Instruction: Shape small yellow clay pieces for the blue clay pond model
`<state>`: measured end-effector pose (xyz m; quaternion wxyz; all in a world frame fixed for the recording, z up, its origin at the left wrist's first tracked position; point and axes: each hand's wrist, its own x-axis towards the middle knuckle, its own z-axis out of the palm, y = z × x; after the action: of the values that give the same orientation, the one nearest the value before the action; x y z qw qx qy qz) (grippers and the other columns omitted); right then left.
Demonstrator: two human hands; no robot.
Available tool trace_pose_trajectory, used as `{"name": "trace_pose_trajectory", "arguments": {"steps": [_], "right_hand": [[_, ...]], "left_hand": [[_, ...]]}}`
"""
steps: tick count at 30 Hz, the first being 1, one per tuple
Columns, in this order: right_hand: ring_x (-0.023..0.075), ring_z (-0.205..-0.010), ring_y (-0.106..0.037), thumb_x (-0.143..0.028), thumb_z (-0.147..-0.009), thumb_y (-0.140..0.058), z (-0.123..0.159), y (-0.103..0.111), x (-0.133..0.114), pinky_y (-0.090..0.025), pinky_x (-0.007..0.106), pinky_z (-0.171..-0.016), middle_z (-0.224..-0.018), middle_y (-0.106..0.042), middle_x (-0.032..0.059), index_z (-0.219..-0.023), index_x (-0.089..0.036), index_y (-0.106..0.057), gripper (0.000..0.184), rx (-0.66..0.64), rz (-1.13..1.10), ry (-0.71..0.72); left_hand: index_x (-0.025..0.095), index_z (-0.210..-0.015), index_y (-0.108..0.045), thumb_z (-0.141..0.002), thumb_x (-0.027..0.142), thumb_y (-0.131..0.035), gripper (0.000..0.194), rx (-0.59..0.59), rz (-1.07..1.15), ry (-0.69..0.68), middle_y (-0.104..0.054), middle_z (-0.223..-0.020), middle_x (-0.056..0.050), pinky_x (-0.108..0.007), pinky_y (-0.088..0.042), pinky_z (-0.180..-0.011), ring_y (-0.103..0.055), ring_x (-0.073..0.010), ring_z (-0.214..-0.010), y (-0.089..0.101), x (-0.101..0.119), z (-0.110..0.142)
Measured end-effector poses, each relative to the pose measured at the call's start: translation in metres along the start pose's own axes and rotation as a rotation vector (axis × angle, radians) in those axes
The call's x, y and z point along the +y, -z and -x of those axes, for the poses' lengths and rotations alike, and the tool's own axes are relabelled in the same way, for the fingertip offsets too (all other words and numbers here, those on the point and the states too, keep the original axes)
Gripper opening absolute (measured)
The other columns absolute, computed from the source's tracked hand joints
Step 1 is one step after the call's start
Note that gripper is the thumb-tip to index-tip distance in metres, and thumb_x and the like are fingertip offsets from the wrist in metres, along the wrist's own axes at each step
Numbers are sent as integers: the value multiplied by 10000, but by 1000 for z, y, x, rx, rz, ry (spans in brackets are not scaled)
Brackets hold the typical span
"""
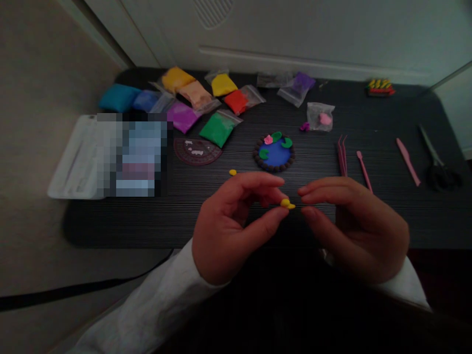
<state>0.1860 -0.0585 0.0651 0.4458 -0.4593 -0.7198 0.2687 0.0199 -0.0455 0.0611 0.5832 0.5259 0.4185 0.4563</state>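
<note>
Between thumb and fingers of my left hand (236, 226) is a small yellow clay piece (285, 203), a rounded lump with a flatter bit pointing right. My right hand (354, 226) hovers just to its right, thumb and fingertips apart with a gap between them and nothing in it. Beyond my hands lies a round clay pond (275, 151), blue inside a ring of dark brown balls, with green lily pads and a pink flower. A second small yellow clay piece (232, 172) rests on the table behind my left hand.
Bags of coloured clay, one of them green (217, 129), lie along the back left. A white tray (70, 162) and a pixelated area are at left. Pink tweezers (342, 156), a pink stick tool (364, 170), a pink knife (408, 161) and scissors (438, 160) lie right.
</note>
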Motion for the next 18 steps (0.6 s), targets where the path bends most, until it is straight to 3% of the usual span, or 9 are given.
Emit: {"name": "trace_pose_trajectory", "arguments": {"steps": [18], "right_hand": [[165, -850, -574, -86, -653, -610, -2, -1, -3, -485, 316, -743, -888, -618, 41, -883, -174, -585, 247, -84, 29, -29]], "left_hand": [[262, -962, -566, -651, 40, -610, 384, -16, -110, -84, -621, -843, 29, -236, -462, -724, -580, -114, -765, 0, -2, 2]]}}
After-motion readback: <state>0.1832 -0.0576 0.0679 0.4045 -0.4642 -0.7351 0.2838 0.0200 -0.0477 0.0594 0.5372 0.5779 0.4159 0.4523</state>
